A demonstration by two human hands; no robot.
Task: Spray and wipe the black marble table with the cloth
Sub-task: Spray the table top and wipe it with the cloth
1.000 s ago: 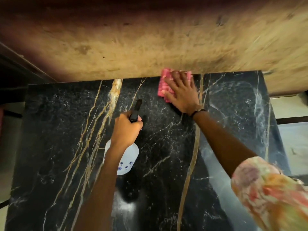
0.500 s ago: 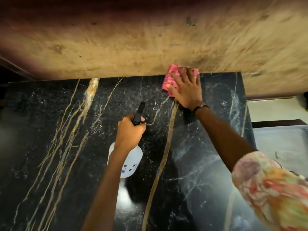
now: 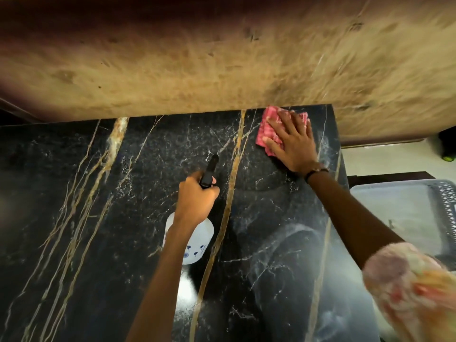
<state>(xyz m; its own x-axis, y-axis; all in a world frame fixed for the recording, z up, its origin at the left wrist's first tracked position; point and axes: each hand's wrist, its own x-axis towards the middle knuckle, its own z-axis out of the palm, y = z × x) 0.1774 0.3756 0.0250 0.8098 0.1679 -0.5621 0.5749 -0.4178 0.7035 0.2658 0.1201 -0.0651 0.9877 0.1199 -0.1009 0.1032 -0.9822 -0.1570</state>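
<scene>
The black marble table [image 3: 103,218] with gold and white veins fills the lower view. My right hand [image 3: 292,144] presses flat, fingers spread, on a folded pink cloth [image 3: 267,129] at the table's far right corner, against the wall. My left hand [image 3: 197,201] grips the black head of a white spray bottle [image 3: 195,243] above the middle of the table, its nozzle pointing away from me. Faint wet streaks show on the right part of the marble.
A mottled tan wall [image 3: 222,65] runs along the table's far edge. To the right, past the table's edge, stands a pale plastic basket [image 3: 407,213] with a latticed rim. A small dark object [image 3: 447,146] sits on the floor at far right.
My right hand has slid the pink cloth rightwards along the far edge towards the corner. My left hand has kept hold of the spray bottle.
</scene>
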